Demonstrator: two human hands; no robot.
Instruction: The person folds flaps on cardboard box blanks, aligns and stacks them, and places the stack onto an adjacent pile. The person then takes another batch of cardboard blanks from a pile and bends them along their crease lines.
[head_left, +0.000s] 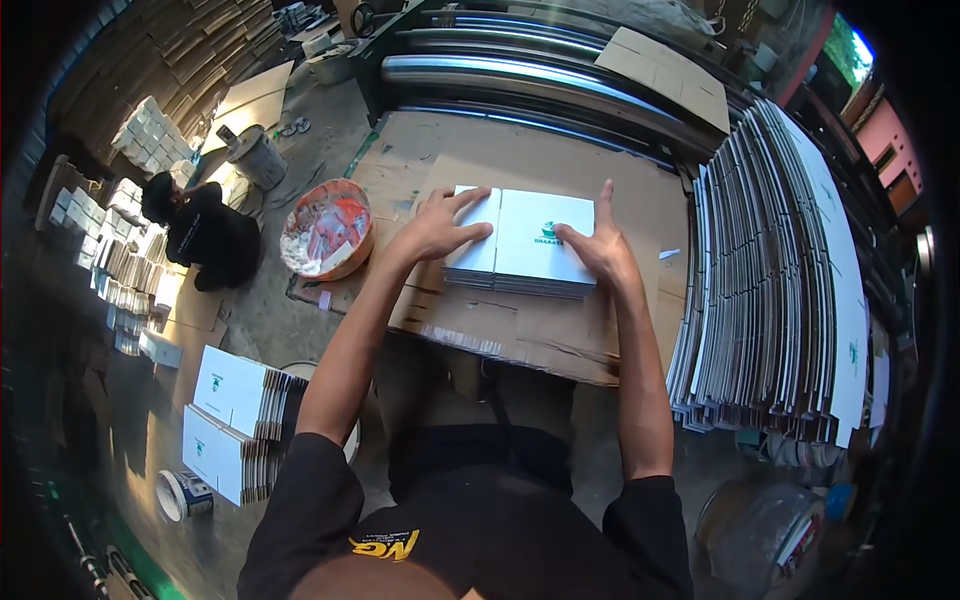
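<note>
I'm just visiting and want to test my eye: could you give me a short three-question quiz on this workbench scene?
1. True or false: both hands rest on the white box stack.
2. Which hand lies nearer the green logo: left hand or right hand?
3. What stands in a long row to the person's right?

Key: 1 true. 2 right hand. 3 flat folded cartons, set on edge.
</note>
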